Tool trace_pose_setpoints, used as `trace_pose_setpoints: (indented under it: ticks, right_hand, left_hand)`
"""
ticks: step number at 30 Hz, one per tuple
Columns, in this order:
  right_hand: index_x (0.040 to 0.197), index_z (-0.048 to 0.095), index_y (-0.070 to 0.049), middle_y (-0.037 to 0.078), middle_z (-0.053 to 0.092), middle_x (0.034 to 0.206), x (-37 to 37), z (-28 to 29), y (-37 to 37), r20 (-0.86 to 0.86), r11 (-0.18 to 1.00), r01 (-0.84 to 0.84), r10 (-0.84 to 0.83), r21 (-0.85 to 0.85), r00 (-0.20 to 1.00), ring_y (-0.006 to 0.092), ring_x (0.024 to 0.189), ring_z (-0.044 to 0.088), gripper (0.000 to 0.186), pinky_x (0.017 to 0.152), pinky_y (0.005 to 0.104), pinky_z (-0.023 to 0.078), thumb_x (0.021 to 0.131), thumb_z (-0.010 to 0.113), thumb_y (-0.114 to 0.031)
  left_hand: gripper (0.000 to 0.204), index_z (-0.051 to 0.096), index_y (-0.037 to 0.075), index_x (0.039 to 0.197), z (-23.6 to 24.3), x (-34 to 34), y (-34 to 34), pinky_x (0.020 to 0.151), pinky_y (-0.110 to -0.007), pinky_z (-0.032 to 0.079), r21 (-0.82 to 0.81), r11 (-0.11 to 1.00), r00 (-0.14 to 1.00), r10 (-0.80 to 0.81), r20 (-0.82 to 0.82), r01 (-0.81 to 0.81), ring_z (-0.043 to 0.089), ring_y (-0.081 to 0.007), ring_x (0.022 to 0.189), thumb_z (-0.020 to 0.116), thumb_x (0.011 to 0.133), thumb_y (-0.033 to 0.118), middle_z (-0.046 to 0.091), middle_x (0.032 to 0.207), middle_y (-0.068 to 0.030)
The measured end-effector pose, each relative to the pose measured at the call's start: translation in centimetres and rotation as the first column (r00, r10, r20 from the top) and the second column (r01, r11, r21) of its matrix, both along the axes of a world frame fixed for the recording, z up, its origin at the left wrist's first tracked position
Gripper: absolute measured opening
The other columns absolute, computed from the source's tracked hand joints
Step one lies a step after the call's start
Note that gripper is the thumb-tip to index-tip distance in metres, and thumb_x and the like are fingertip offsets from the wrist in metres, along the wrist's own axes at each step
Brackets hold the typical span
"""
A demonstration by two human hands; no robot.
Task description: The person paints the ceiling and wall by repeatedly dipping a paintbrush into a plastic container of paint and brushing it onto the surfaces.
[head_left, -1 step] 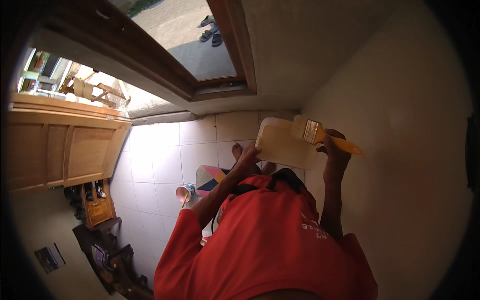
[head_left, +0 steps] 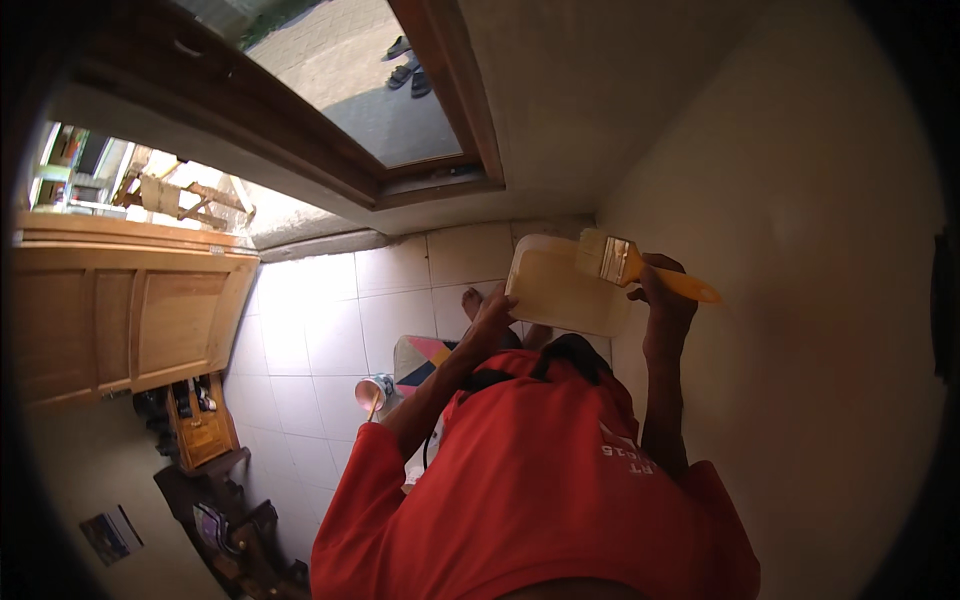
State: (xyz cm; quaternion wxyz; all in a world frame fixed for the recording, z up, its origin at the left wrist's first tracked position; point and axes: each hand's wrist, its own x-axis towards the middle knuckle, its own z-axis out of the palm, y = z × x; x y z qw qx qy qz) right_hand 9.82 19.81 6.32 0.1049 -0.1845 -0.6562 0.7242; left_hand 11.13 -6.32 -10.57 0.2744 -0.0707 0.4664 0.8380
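My left hand (head_left: 493, 312) grips the near-left edge of a shallow, cream-coloured plastic tray (head_left: 555, 298) with rounded corners, held out in front of my red shirt. In my right hand (head_left: 666, 296) is a wide, flat paintbrush (head_left: 619, 261) with a yellow-orange handle and a metal band. Its pale bristles lie over the far right part of the tray; whether they touch it I cannot tell. My fingers are wrapped around the handle close to the metal band.
Close on my right rises a plain wall (head_left: 790, 330). Ahead is a brown-framed window (head_left: 480, 120), with an open wooden door (head_left: 165, 315) to the left. On the tiled floor stand a small bucket (head_left: 372, 392) with a stick in it and a multicoloured patterned item (head_left: 420, 362). Dark furniture (head_left: 215, 520) sits lower left.
The view has shifted slightly, so the window, door and floor things sit a little differently. Both hands keep their hold on the tray and paintbrush, with hardly any movement between them.
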Motion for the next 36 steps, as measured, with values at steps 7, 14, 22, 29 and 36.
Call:
trace_pose_setpoints:
  ticks: [7, 14, 22, 29, 36]
  right_hand:
    - [0.107, 0.064, -0.002, 0.006, 0.066, 0.094, 0.2, -2.6, 0.2, 0.068, 0.998, 0.062, -0.062, 0.016, 0.996, 0.0108, 0.079, 0.062, 0.021, 0.068, 0.0260, 0.052, 0.091, 0.067, -0.015]
    - [0.106, 0.063, -0.002, 0.007, 0.067, 0.093, 1.6, -7.7, -0.3, 0.138, 0.946, 0.267, -0.294, 0.185, 0.946, 0.0116, 0.078, 0.062, 0.020, 0.071, 0.0286, 0.051, 0.089, 0.067, -0.013]
    - [0.106, 0.064, -0.004, 0.004, 0.065, 0.092, 7.1, -5.4, -6.0, 0.093, 0.761, 0.596, -0.633, 0.255, 0.769, 0.0097, 0.074, 0.059, 0.016, 0.068, 0.0256, 0.050, 0.093, 0.065, -0.013]
    - [0.104, 0.066, -0.005, 0.006, 0.070, 0.100, 6.5, -5.0, -14.2, 0.013, 0.603, 0.714, -0.767, 0.356, 0.641, 0.0136, 0.080, 0.067, 0.016, 0.065, 0.0266, 0.053, 0.090, 0.069, -0.012]
    - [0.104, 0.068, -0.006, 0.006, 0.070, 0.098, 8.5, -5.8, -19.4, 0.040, 0.424, 0.638, -0.850, 0.643, 0.525, 0.0150, 0.081, 0.067, 0.018, 0.070, 0.0278, 0.052, 0.091, 0.069, -0.017]
  left_hand:
    - [0.073, 0.036, -0.003, 0.143, -0.3, -3.9, 0.1, 0.106, -0.040, 0.040, -0.078, 0.980, 0.983, -0.184, 0.023, 0.185, 0.050, -0.0250, 0.126, 0.054, 0.089, 0.042, 0.051, 0.135, -0.0155]
    - [0.064, 0.037, -0.002, 0.142, -4.2, -10.6, 1.1, 0.101, -0.039, 0.046, -0.059, 0.896, 0.897, -0.433, 0.090, 0.439, 0.054, -0.0253, 0.122, 0.049, 0.091, 0.034, 0.054, 0.131, -0.0154]
    - [0.065, 0.037, -0.001, 0.143, -0.4, -13.2, 0.5, 0.098, -0.042, 0.049, -0.324, 0.614, 0.666, -0.743, 0.073, 0.720, 0.055, -0.0284, 0.123, 0.049, 0.088, 0.032, 0.052, 0.134, -0.0172]
    - [0.076, 0.033, -0.001, 0.146, 1.3, -15.4, -0.7, 0.102, -0.044, 0.046, -0.191, 0.424, 0.441, -0.896, 0.053, 0.885, 0.053, -0.0298, 0.126, 0.055, 0.084, 0.036, 0.050, 0.136, -0.0187]
    - [0.065, 0.038, 0.004, 0.144, 0.2, -15.2, -1.3, 0.104, -0.046, 0.045, -0.129, 0.244, 0.259, -0.960, 0.110, 0.961, 0.053, -0.0272, 0.126, 0.057, 0.089, 0.033, 0.052, 0.137, -0.0135]
